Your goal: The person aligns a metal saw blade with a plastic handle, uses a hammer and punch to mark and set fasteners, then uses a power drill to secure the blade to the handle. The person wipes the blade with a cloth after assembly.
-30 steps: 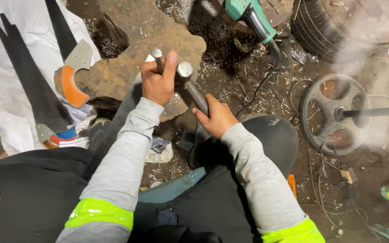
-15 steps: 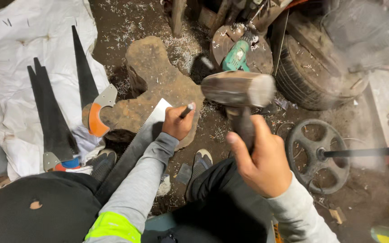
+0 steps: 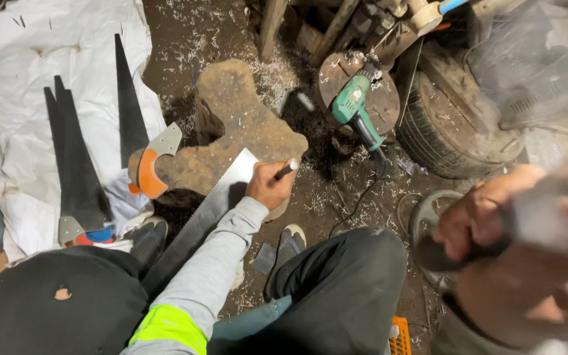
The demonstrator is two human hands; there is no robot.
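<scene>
Left hand (image 3: pixel 267 187) grips a thin metal punch (image 3: pixel 286 169); blurred right hand (image 3: pixel 494 223) clasps a dark handle (image 3: pixel 455 253).

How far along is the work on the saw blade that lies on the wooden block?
Done: dark finished-looking saws lie on the white sheet. In hand: the left hand holds a punch on the bare saw blade across the wooden block; the right hand, blurred, grips a hammer handle raised near the camera. Left: I cannot tell how many teeth remain unworked.

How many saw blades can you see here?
4: two dark blades side by side on the white sheet, one dark blade beside them, one shiny blade under the left hand.
</scene>
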